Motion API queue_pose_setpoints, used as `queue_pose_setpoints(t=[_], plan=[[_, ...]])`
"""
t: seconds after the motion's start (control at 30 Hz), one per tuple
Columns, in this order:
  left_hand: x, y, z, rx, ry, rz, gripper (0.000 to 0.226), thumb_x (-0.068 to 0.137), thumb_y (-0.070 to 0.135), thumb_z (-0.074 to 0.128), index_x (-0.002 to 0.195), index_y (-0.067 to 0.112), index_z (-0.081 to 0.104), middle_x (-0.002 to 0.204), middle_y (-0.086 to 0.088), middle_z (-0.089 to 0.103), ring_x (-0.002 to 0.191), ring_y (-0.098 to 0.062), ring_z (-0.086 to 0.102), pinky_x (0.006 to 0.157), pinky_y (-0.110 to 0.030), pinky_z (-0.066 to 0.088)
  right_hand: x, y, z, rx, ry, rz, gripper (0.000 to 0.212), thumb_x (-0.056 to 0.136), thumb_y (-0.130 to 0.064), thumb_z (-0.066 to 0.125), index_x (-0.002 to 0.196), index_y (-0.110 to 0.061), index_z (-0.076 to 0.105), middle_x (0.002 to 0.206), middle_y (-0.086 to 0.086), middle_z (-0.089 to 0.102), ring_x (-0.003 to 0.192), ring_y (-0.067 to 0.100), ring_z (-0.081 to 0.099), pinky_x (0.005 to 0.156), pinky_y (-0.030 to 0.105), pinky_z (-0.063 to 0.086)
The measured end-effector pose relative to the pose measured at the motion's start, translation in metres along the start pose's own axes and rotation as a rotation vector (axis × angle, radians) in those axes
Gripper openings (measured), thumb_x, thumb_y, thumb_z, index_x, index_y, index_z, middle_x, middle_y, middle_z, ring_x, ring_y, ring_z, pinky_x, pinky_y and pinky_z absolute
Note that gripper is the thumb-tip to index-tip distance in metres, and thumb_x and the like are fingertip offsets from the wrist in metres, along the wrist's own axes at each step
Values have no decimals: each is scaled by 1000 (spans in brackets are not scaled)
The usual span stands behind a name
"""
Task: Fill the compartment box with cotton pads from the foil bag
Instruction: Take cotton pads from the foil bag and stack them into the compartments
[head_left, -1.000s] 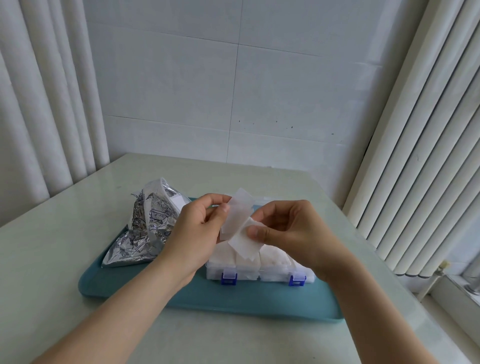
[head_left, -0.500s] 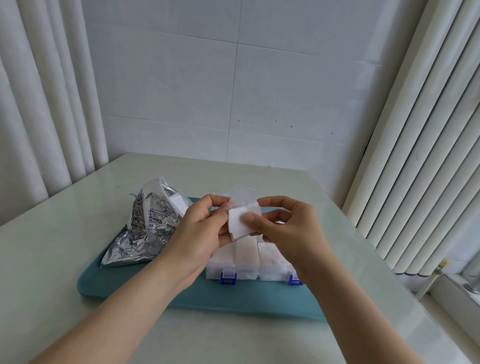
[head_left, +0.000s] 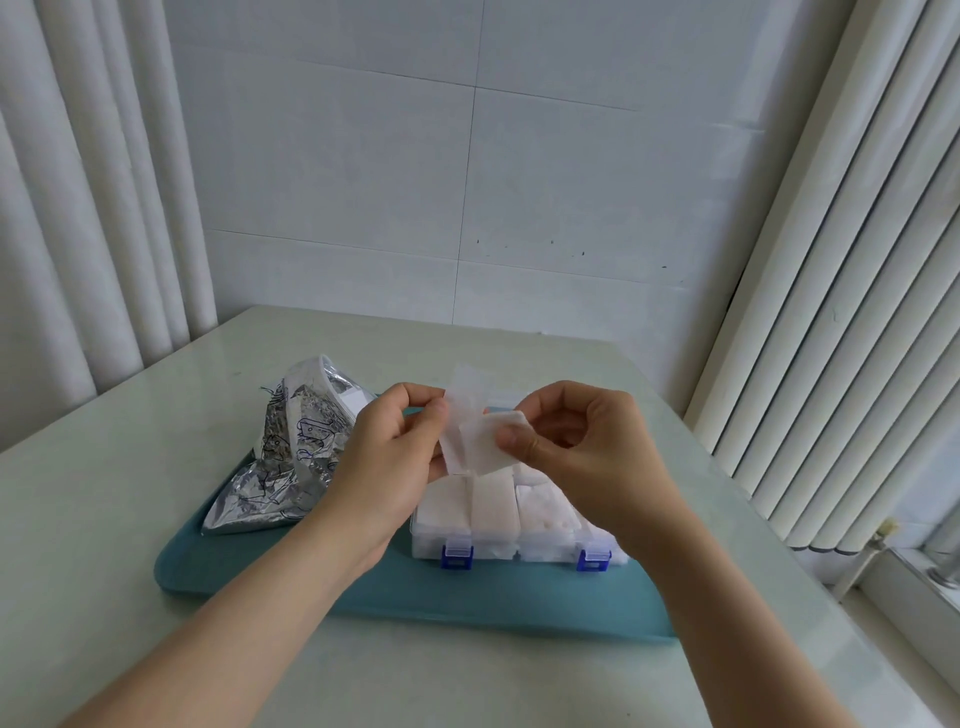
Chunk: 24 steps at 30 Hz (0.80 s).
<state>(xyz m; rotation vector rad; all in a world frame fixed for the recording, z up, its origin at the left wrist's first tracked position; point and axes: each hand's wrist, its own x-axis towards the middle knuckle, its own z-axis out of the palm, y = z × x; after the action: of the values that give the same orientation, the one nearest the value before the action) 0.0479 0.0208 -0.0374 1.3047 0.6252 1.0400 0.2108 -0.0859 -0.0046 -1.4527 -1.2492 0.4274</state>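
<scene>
The left hand (head_left: 389, 447) pinched 1 thin white square cotton pad (head_left: 464, 402) while the right hand (head_left: 587, 447) pinched a 2nd white pad (head_left: 488, 449) overlapping it, probably to peel them apart. Directly below both hands sat the clear plastic compartment box (head_left: 498, 525), already heaped with pads. The crinkled silver foil bag (head_left: 291, 457) lay left of the left hand, within easy reach, sharing the teal tray (head_left: 467, 603).

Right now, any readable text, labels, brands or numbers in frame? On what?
None legible.
Crinkled silver foil bag: dark printed line drawings, words too blurred to read, if any.
Clear plastic compartment box with blue latches: no markings visible.
White cotton pads: blank.
</scene>
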Motion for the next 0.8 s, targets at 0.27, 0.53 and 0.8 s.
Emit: queue_pose_setpoints(t=[0.27,0.53,0.8], plan=[[-6,4,-1,308,-72,138,13,106,26,64,105,30,77,89,-1,81,91,-40,74,92,-61,59,-4,-5,3,-309,-133,-113,40,71,-21,97,102,-33,76,76,-10,76,72,9,72,73,24,56],[-9,5,2,311,-235,104,34,109,45,52,113,24,78,101,-23,77,95,-40,75,97,-62,58,-3,0,6,-434,-20,-204,32,73,-23,96,100,-31,80,78,-13,73,77,5,68,69,8,44],[-7,2,2,196,-192,0,21,107,19,62,122,17,76,104,-6,82,103,-24,78,100,-48,60,-3,0,7,-459,3,-265,19,74,-22,95,83,-30,80,83,-16,70,76,6,67,66,8,43]])
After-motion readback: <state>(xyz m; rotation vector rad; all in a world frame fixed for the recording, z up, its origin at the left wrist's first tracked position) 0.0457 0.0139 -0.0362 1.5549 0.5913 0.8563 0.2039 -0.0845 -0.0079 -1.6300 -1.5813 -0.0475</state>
